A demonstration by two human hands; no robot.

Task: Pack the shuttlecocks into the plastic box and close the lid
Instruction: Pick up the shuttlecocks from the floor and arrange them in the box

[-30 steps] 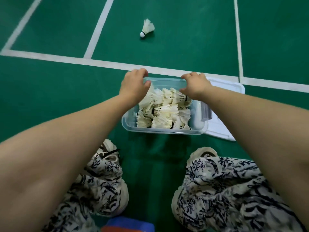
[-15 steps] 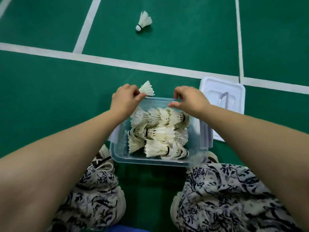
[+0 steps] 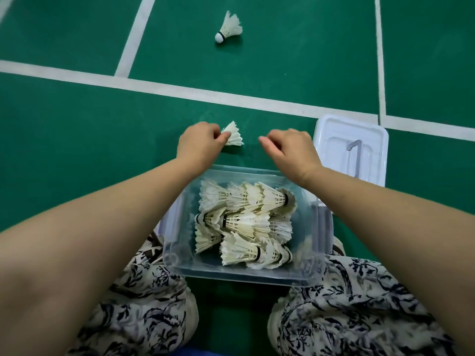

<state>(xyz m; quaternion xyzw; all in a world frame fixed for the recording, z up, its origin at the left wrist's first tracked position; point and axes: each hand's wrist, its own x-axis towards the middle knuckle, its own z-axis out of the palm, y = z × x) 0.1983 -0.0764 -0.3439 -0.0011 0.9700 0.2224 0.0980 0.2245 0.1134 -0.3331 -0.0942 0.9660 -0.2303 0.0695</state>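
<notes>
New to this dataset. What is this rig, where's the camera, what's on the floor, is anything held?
There is no robot here. A person wears one camera on the head, looking forward and down, so the two bare arms are their own. On the green court floor sits a clear plastic box with packed shuttlecocks inside, between knees in patterned trousers. The white lid lies on the floor to the right, off the box. The left hand pinches one shuttlecock just beyond the box. The right hand has curled fingers and nothing visible in it. A loose shuttlecock lies farther off.
</notes>
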